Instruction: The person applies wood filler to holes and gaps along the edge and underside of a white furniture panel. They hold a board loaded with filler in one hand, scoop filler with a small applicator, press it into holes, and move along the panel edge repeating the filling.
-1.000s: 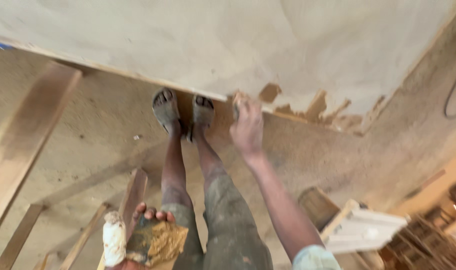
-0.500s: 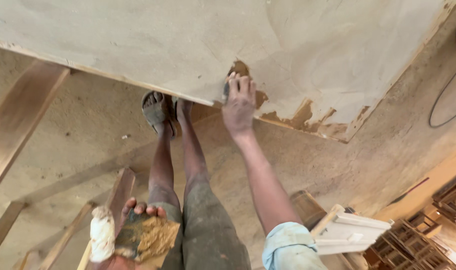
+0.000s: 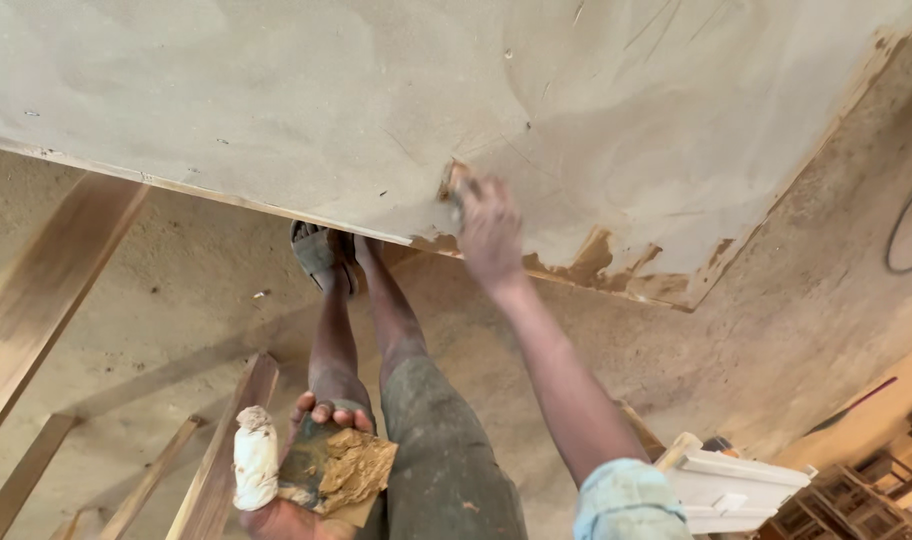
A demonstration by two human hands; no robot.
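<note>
Filler going onto a dusty panel edge.

The right hand (image 3: 491, 230) pinches a small scraper (image 3: 454, 183) against the large pale-grey flat board (image 3: 276, 100), at twelve o'clock from the knees. At seven o'clock, the left hand (image 3: 306, 480), fingers curled, grips a square palette of tan putty (image 3: 351, 470) and a white tube (image 3: 255, 458). Tilting that palette could, I judge, drop putty onto the sawdust floor (image 3: 156, 290).

Soft, even daylight, no glare; the right hand (image 3: 488, 232) is motion-blurred, while the board (image 3: 276, 110) stays fairly sharp.
</note>
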